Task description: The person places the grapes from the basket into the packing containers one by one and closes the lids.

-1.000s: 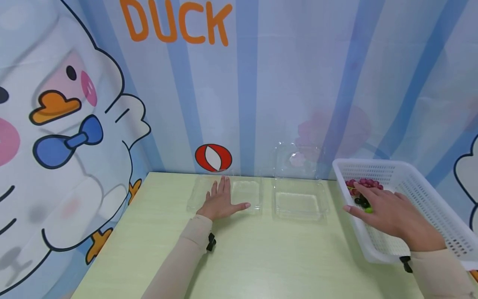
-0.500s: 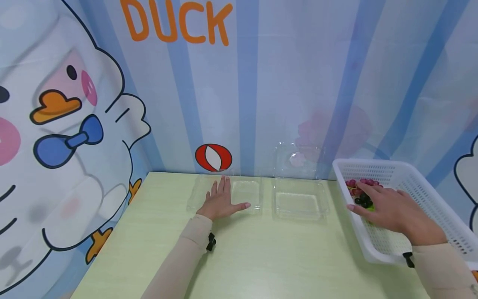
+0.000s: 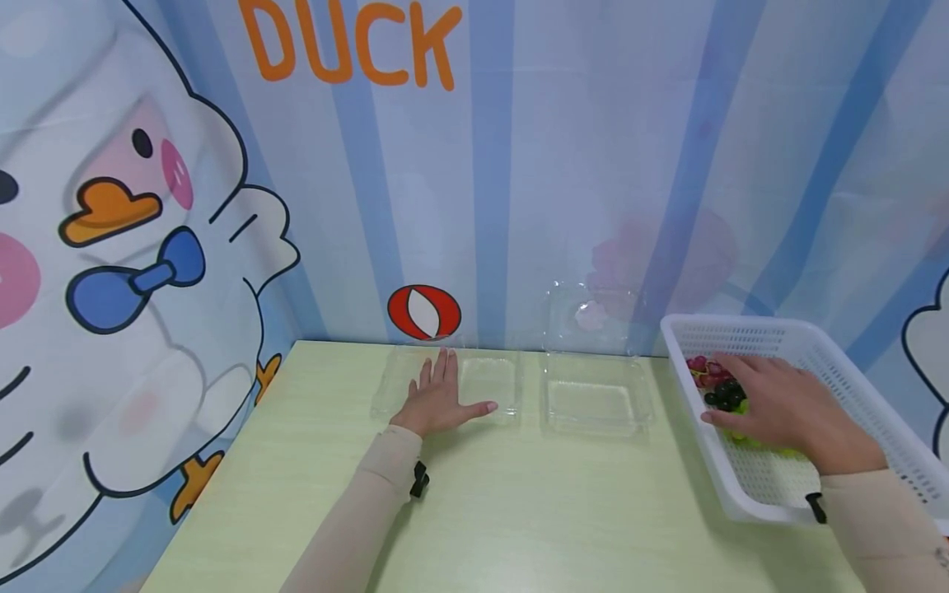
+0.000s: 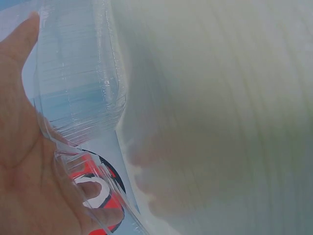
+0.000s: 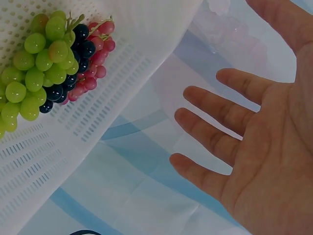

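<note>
In the head view my left hand (image 3: pixel 437 403) lies with spread fingers on a clear hinged box (image 3: pixel 489 387); the left wrist view shows the palm (image 4: pixel 29 161) against its clear plastic (image 4: pixel 73 73). My right hand (image 3: pixel 797 408) hovers over the white basket (image 3: pixel 875 395), fingers extended and holding nothing. Below it are red grapes (image 3: pixel 704 371), black grapes (image 3: pixel 726 397) and green grapes (image 3: pixel 749 441), partly covered by the hand. The right wrist view shows the green bunch (image 5: pixel 36 78) beside black (image 5: pixel 83 49) and red ones (image 5: pixel 100 56), apart from the right hand (image 5: pixel 264 142).
A second clear box (image 3: pixel 596 399) stands with its lid raised (image 3: pixel 593 321) between the left hand and the basket. Behind the pale green table (image 3: pixel 519 511) hangs a blue striped cloth (image 3: pixel 563 165) with a printed duck.
My right hand has shifted slightly right over the basket, so more of the black and green grapes shows. My left hand and the clear boxes have stayed in place.
</note>
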`<state>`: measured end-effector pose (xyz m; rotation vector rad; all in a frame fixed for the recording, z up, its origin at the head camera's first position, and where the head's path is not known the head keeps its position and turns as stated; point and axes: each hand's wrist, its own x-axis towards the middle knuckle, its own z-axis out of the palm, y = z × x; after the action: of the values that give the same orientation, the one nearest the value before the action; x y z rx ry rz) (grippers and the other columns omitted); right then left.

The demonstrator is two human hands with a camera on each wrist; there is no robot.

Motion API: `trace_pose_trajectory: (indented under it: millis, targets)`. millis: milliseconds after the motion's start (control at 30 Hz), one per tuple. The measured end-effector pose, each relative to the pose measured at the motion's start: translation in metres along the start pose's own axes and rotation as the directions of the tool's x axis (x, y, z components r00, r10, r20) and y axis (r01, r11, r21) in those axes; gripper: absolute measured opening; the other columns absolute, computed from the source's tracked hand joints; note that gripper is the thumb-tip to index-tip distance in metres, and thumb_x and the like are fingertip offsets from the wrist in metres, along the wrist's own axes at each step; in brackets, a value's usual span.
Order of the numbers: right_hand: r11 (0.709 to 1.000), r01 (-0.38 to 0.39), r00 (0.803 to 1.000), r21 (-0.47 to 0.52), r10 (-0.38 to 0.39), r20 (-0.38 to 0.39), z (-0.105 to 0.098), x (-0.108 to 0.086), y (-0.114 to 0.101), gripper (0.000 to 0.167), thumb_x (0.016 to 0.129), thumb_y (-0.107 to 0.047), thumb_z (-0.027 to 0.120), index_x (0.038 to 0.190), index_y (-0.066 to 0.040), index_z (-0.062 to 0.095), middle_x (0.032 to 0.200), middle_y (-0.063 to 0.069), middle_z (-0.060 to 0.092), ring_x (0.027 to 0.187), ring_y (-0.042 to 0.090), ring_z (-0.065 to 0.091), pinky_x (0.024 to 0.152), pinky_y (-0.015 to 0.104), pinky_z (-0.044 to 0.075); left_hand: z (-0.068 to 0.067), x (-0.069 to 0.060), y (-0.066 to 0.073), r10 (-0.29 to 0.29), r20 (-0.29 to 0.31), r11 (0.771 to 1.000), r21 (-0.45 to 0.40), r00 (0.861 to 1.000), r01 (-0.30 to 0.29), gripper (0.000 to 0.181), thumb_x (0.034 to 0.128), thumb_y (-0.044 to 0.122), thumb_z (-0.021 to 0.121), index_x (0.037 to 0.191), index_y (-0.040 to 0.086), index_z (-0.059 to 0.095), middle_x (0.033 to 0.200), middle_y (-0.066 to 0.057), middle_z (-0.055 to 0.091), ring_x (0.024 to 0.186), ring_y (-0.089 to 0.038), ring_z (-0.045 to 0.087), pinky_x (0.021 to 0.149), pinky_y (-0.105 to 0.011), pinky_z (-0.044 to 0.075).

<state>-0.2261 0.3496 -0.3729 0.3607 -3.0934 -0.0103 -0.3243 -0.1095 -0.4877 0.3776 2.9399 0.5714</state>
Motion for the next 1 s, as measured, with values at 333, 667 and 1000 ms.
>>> trace_pose_trajectory:
  millis: [333, 667, 1000]
  targets:
    - [1.000, -0.013, 0.999, -0.021, 0.014, 0.050, 0.000, 0.005, 0.010, 0.107, 0.082, -0.074, 0.067, 0.155, -0.004, 0.036, 0.150, 0.034, 0.039, 0.130, 0.060, 0.038, 0.100, 0.080, 0.030, -0.002, -0.001, 0.000, 0.001, 0.005, 1.000, -0.023, 1.000, 0.000, 0.125, 0.0808, 0.082, 0.057, 0.164, 0.007, 0.002, 0.172, -0.012, -0.003, 0.156, -0.043, 0.000, 0.119, -0.069, 0.013]
    - [1.000, 0.001, 0.997, 0.005, -0.002, 0.077, 0.000, 0.008, 0.022, 0.099, 0.083, -0.066, 0.071, 0.154, -0.005, 0.039, 0.147, 0.036, 0.043, 0.126, 0.059, 0.043, 0.097, 0.079, 0.034, -0.002, 0.000, -0.001, 0.007, 0.012, 1.000, -0.026, 1.000, -0.007, 0.126, 0.0797, 0.084, 0.056, 0.164, 0.008, 0.000, 0.172, -0.012, -0.004, 0.156, -0.043, -0.002, 0.119, -0.069, 0.012]
    - [1.000, 0.022, 0.991, 0.001, -0.021, 0.133, 0.000, 0.015, 0.032, 0.086, 0.086, -0.052, 0.076, 0.151, -0.005, 0.044, 0.141, 0.038, 0.048, 0.118, 0.058, 0.053, 0.085, 0.071, 0.046, 0.001, 0.002, -0.003, 0.001, 0.010, 1.000, -0.027, 1.000, -0.001, 0.126, 0.0797, 0.084, 0.056, 0.164, 0.008, 0.000, 0.172, -0.011, -0.004, 0.156, -0.042, -0.002, 0.119, -0.069, 0.012]
